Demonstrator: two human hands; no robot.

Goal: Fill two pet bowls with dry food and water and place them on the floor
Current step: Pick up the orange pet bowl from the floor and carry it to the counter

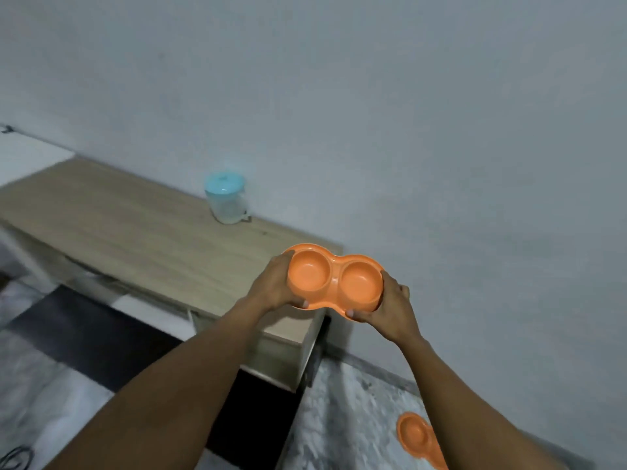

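Observation:
An orange double pet bowl (334, 279) with two round wells is held in the air over the right end of a wooden table (142, 242). Both wells look dry and bare. My left hand (276, 283) grips its left end, my right hand (390, 305) grips its right end. A second orange double bowl (415, 435) lies on the floor at the lower right, partly hidden behind my right forearm. A clear jug with a light blue lid (225, 200) stands on the table by the wall.
The table runs along a pale wall (407, 130), with a drawer front under its right end. The floor has grey marbled tiles (346, 418) and a dark rug or mat (101, 337) at the left. A dark cable lies at the bottom left corner.

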